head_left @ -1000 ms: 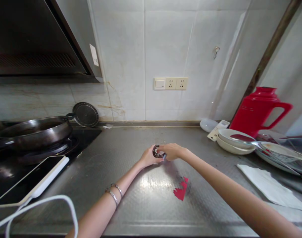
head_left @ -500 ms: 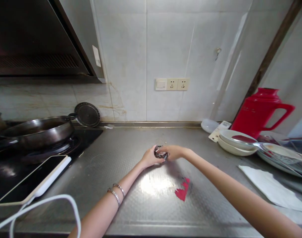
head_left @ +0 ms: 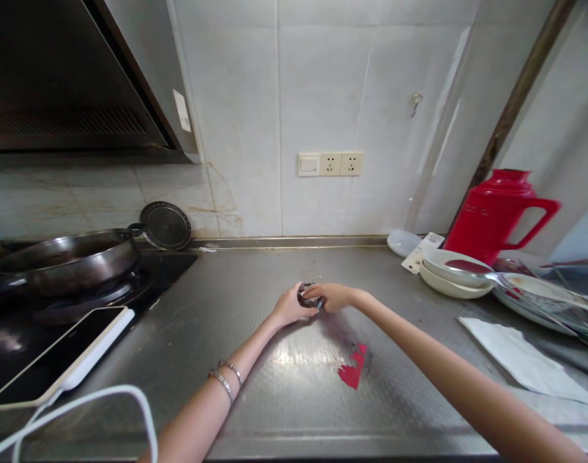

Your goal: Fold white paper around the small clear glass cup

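Observation:
At the middle of the metal counter, my left hand curls around a small round object with a dark, mottled, ring-like rim. Its exact kind is too small to make out. My right hand comes in from the right, its bent fingers on the rim or reaching into the opening; which of these I cannot tell. Part of the object is hidden behind the fingers. Below the hands, a torn-edged red patch shows on the counter.
To the left are a pan on the stove, a round dark lid, and a phone with a white cable. Stacked bowls, a red thermos jug and a white napkin are on the right.
The whole scene has shifted slightly left in view as the camera turned a little. Both hands stay at the round object, with only slight finger movement.

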Motion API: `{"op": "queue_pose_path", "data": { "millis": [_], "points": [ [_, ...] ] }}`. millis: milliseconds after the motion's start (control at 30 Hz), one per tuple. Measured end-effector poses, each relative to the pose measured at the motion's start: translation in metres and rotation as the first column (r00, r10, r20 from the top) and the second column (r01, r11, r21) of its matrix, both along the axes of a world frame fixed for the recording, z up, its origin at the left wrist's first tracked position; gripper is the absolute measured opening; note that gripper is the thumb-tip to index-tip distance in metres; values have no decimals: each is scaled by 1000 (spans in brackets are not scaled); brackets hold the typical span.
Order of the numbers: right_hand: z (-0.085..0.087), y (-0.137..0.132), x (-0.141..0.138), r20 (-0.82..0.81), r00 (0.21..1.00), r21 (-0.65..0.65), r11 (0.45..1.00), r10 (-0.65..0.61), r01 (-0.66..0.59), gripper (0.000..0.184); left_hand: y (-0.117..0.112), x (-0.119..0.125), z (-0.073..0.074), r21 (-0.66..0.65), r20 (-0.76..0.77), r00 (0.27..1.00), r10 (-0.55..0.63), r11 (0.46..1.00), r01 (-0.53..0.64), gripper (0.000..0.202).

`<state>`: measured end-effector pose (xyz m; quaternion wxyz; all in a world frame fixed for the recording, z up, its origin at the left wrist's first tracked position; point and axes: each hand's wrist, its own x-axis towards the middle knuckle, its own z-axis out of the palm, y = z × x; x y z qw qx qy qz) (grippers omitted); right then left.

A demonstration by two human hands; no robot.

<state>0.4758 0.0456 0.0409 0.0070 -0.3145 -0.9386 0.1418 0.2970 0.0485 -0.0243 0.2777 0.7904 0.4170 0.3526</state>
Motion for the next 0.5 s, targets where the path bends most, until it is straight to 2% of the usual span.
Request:
{"op": "queue_pose_path", "data": {
  "millis": [100,167,233,367,500],
  "points": [
    [-1,-5,-1,63,983,98,982,-170,164,57,0,0,-1,12,19,1000,-14,1000,13,63],
    [2,-11,-1,109,957,164,954,-269,250,52,0,1,-1,11,9,1000,-2,1000,2,65],
    [6,-15,0,138,939,196,938,-315,286,45,1,1,-2,14,-5,1000,23,1000,-23,67],
    [11,-19,1,162,932,156,941,-325,301,39,1,1,-2,20,-35,999,40,999,-39,63],
    [7,-18,-1,119,974,66,980,-192,185,37,1,1,-2,18,-47,998,49,999,-48,62]
  ]
}}
